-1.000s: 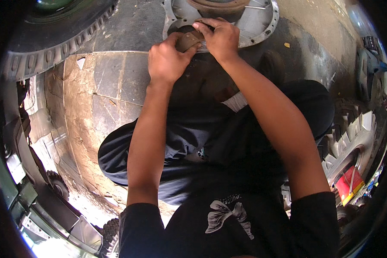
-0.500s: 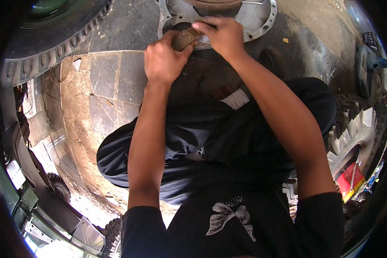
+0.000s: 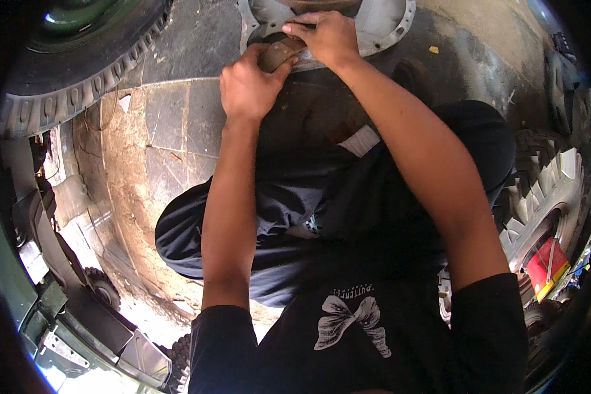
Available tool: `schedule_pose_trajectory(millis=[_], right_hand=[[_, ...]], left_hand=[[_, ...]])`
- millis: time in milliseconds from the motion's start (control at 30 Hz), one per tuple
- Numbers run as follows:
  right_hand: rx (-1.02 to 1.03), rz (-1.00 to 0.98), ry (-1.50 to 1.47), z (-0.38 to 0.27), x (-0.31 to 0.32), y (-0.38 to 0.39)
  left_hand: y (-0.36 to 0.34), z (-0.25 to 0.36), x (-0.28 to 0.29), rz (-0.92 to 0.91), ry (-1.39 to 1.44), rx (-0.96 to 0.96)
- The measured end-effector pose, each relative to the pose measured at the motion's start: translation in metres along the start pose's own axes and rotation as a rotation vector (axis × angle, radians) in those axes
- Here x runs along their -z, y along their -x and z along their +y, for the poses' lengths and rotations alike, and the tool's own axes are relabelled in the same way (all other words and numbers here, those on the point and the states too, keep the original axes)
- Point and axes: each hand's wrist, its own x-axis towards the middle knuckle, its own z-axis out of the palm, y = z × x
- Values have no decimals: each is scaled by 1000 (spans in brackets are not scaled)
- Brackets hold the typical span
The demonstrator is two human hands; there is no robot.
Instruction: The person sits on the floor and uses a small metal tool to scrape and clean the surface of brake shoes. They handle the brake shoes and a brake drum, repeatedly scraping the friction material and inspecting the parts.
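Observation:
My left hand (image 3: 246,88) is closed around a flat brown piece (image 3: 276,56), its thumb and fingers gripping either side; I cannot make out its material. My right hand (image 3: 328,43) has its fingers curled at the upper end of that piece, over the rim of a round opening. Both hands are on a grey metal housing (image 3: 387,20) with a wide bolt-holed flange, lying on the floor at the top of the view, partly covered by my fingers and cut off by the frame edge.
A large tyre (image 3: 85,79) fills the upper left. More tyres (image 3: 551,190) and a red-and-yellow container (image 3: 545,266) are at the right. Metal parts (image 3: 59,328) line the left edge. A pale cloth (image 3: 359,140) lies by my crossed legs on the stained floor (image 3: 171,118).
My right hand has shifted up and a little left along the brown piece. My left hand has moved slightly left with it. The housing appears a little higher in the picture.

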Motion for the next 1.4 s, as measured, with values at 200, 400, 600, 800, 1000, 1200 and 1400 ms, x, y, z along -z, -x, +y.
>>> schedule_pose_trajectory(millis=[200,400,600,800,1000,1200,1400], right_hand=[[-215,159,-249,-28,22,-11],[-220,156,-702,-54,41,-33],[-363,30,-1125,-39,28,-38],[-345,-154,-1336,-68,52,-35],[-496,-238,-1425,-74,57,-33],[-411,-347,-1247,-83,72,-21],[-297,-508,-1306,-77,65,-22]], left_hand=[[1,3,5,-9,70,44],[19,16,26,-23,85,56],[20,21,32,-32,184,64],[20,23,45,-85,283,92],[21,16,47,-70,357,65],[23,-5,47,-195,598,173],[31,-13,53,-214,825,267]])
